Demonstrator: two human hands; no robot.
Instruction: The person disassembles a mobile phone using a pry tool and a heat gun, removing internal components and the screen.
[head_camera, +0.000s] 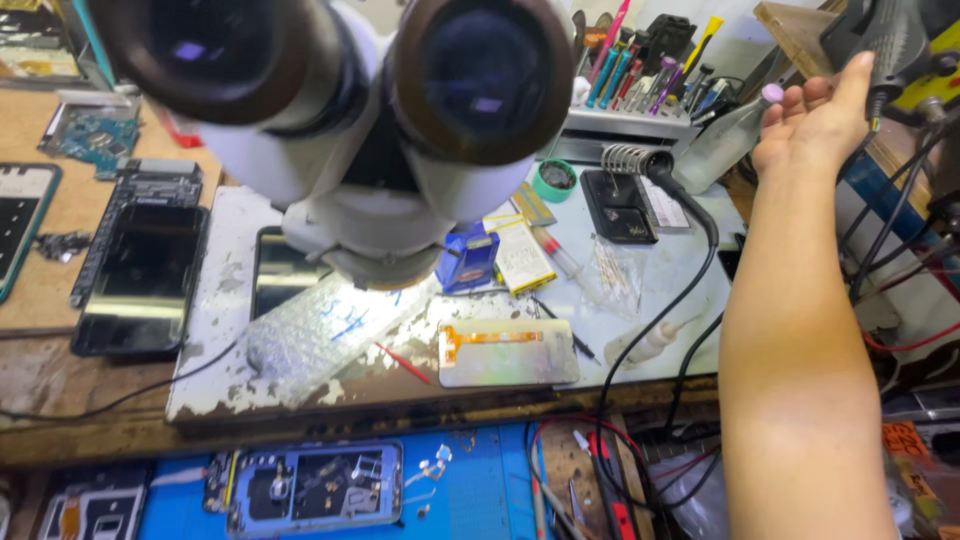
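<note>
My right hand is stretched out past the back right corner of the desk, palm up and fingers spread open, the fingertips touching a grey handheld tool hanging at the top right; nothing is gripped. My left hand is out of sight. Just beside the right hand, toward the desk, stands a clear bottle with a pink cap, and behind it a rack of screwdrivers and tweezers. A stereo microscope looms over the worn white work mat. Near the mat's front edge lies a phone screen panel with an orange flex cable. A soldering iron stand sits toward the back.
</note>
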